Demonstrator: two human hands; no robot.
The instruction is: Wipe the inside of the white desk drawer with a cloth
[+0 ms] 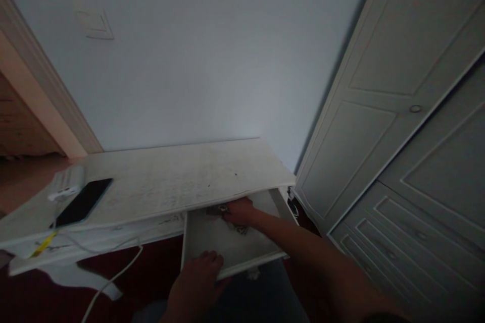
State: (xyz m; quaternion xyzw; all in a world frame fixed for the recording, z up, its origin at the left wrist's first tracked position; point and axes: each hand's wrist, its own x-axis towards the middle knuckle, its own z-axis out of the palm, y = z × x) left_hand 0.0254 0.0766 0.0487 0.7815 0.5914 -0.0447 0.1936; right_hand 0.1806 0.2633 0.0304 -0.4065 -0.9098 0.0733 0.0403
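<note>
A white drawer [200,242] is pulled out from under the white table top [178,181]. My left hand [199,275] rests on the drawer's front edge, fingers curled over it. My right hand [239,212] reaches deep into the drawer, under the table top, and lies on a small dark object [217,210] that I cannot make out. Its fingers are partly hidden.
A black phone [84,201] and a white charger block [67,182] lie at the table's left end. A white cable [113,277] hangs down from there. A white wardrobe [409,111] stands close on the right. A plain wall is behind the table.
</note>
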